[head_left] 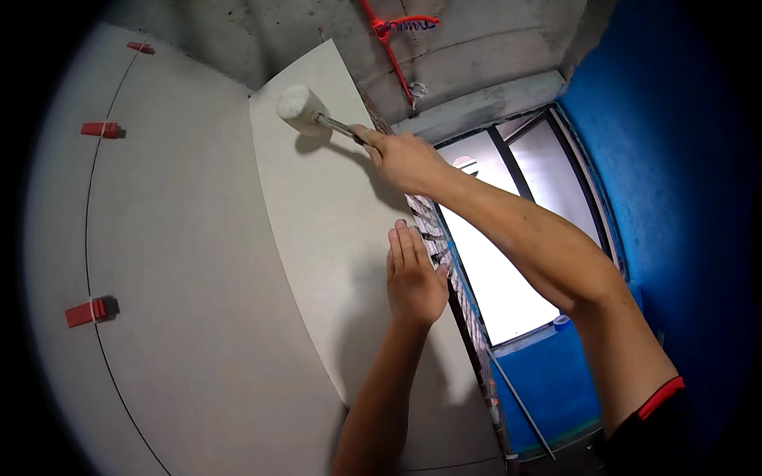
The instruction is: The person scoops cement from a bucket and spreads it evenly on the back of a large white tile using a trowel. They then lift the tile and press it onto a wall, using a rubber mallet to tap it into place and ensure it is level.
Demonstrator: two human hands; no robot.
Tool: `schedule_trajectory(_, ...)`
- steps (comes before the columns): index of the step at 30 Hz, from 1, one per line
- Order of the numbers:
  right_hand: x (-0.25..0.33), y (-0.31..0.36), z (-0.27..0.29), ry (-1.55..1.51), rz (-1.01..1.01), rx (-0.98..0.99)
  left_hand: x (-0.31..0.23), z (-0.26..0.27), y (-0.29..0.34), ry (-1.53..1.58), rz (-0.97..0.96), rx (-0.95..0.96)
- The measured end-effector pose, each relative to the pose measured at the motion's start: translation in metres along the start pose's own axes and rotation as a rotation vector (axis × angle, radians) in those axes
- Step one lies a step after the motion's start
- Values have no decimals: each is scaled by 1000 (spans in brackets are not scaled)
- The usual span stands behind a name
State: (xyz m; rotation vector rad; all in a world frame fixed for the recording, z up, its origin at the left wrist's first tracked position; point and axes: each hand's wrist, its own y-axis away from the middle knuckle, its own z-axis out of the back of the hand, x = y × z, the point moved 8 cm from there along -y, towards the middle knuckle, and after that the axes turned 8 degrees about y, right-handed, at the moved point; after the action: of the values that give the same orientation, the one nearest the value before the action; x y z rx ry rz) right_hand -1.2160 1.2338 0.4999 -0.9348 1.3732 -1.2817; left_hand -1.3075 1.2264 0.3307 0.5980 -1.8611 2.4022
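My right hand (401,159) grips the handle of a white rubber mallet (302,109), fingers wrapped round it. The mallet's head is over the upper part of a tall, narrow light tile (305,182) on the wall and casts a shadow on it; whether it touches cannot be told. Lower down, my left hand (415,274) lies against the same tile near its right edge, palm flat and fingers stretched upward. Ridged adhesive (429,218) shows along that edge, behind the tile.
Large tiles (182,238) cover the wall at left, with red wedges (86,312) along a joint. To the right stand a bright window (496,262) and a blue wall (659,159). Red conduit (394,67) runs along the bare concrete ceiling (484,47). A thin rod (520,403) leans below the window.
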Motion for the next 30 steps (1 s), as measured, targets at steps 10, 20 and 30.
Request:
schedule_trajectory(10,-2,13,7,-54,18,-58,4,-2,3,-46,-5,8)
schedule_trajectory(20,-9,2,-2,-50,55,-34,5,-3,3,-64,5,13)
schedule_trajectory(30,-3,19,8,-54,29,-38,3,-2,1,-68,-41,5)
